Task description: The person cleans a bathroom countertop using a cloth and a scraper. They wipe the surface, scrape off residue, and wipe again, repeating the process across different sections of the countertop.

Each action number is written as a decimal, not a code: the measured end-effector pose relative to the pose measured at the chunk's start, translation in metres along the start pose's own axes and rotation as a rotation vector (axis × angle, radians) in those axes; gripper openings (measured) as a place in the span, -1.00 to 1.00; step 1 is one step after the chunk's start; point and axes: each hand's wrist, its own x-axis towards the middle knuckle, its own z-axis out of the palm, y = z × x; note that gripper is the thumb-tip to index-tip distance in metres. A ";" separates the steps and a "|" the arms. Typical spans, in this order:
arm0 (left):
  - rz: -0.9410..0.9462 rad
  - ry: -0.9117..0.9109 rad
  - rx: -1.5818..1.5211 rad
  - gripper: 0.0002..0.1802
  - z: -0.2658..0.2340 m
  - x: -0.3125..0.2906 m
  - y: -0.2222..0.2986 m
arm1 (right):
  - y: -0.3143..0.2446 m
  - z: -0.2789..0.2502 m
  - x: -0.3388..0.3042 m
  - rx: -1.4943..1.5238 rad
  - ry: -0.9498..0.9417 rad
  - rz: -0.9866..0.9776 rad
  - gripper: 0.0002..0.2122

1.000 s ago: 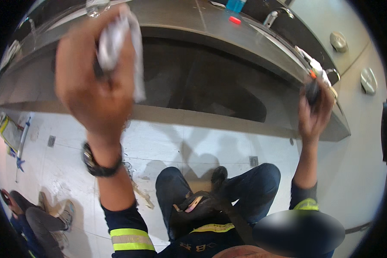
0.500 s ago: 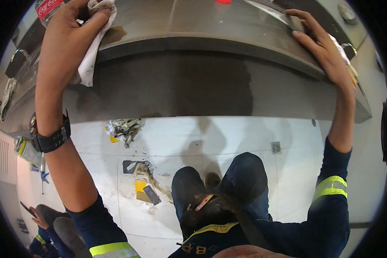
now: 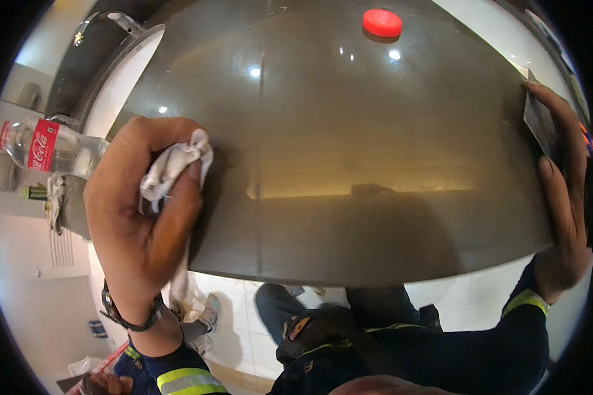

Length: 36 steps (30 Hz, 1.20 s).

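My left hand point(image 3: 145, 191) is closed round a crumpled white cloth point(image 3: 174, 168), over the left part of a dark, glossy countertop point(image 3: 336, 131). Part of the cloth hangs down past the wrist. A clear bottle with a red label and red cap point(image 3: 79, 145) is just left of that hand, partly covered by it. At the counter's right edge, my right hand point(image 3: 563, 191) grips a thin, flat grey scraper-like plate point(image 3: 539, 125) between thumb and fingers. A round red lid point(image 3: 382, 24) lies on the far part of the countertop.
At the far left is a metal faucet point(image 3: 109, 25). A person in dark clothing point(image 3: 128, 368) is low at the left, with a sneaker point(image 3: 209, 313) on the white tiled floor point(image 3: 234, 339). Gloves point(image 3: 56, 204) hang beyond my left forearm.
The view has tilted up and come over the countertop, showing more of its surface and the whole red lid. My hands still hold the cloth and the grey plate.
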 end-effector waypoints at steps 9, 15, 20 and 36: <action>0.398 0.186 0.180 -0.76 -0.006 -0.002 -0.005 | 0.049 -0.021 0.027 -0.127 0.097 -0.152 -0.42; 0.788 0.189 0.318 -0.72 -0.026 0.080 0.012 | 0.043 -0.041 0.042 0.602 0.232 0.087 -0.57; 0.788 0.006 0.394 -0.71 -0.016 0.162 -0.025 | 0.013 -0.003 0.030 1.074 0.673 0.062 -0.51; 0.706 -0.043 0.361 -0.65 0.018 0.218 -0.014 | -0.120 0.257 -0.156 2.088 0.294 0.402 -0.48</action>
